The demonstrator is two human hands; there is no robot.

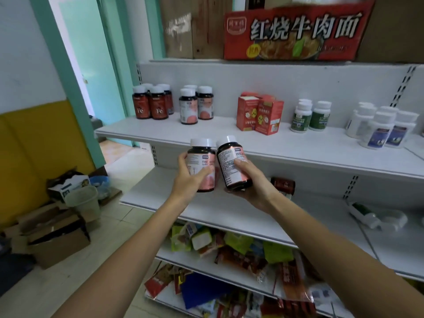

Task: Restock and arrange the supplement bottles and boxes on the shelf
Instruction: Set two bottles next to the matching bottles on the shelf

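– How many in hand?
– Two. My left hand (189, 179) grips the upright bottle (202, 164), my right hand (255, 188) the tilted bottle (230, 165), just before the shelf (298, 154) edge. Three matching bottles (188, 109) stand there, open room beside them.

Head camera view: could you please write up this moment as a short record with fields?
left hand: grips near-upright dark pink-labelled white-capped bottle
right hand: grips tilted dark pink-labelled white-capped bottle
matching stock: shelved pink-labelled bottles standing on white metal shelf
shelf neighbours: dark red-labelled Fe bottles to their left, red cardboard boxes to their right
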